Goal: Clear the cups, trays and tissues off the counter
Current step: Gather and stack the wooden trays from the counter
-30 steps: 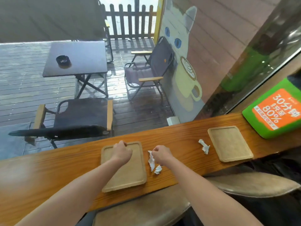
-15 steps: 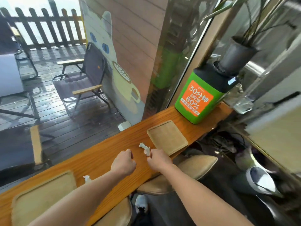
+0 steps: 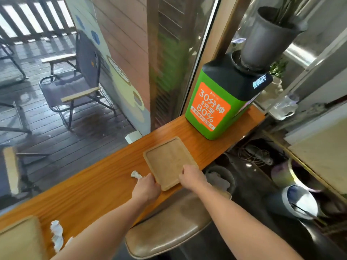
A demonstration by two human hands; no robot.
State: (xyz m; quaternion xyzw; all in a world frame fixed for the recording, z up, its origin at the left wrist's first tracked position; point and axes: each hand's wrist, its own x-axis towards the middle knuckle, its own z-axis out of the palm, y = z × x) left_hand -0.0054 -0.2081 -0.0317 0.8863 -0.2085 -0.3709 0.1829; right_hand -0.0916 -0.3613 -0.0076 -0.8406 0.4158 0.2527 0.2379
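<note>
A light wooden tray [image 3: 169, 160] lies on the orange-brown wooden counter [image 3: 93, 186], close to its right end. My left hand [image 3: 146, 188] grips the tray's near left edge. My right hand [image 3: 191, 175] grips its near right corner. A crumpled white tissue [image 3: 136, 174] lies on the counter touching my left fingers; I cannot tell whether they hold it. A second wooden tray [image 3: 16, 239] shows at the bottom left, with more crumpled tissue [image 3: 56, 234] beside it. No cups are in view.
A green and orange charging kiosk [image 3: 221, 102] stands at the counter's right end with a grey plant pot [image 3: 270, 34] on top. A brown stool [image 3: 169, 228] sits under my arms. A bin with paper [image 3: 219, 179] and a metal bin [image 3: 300, 201] stand below right.
My view and both hands have shifted right along the counter, from the left tray and its tissues to the right tray. Both hands now grasp the right tray's near edge.
</note>
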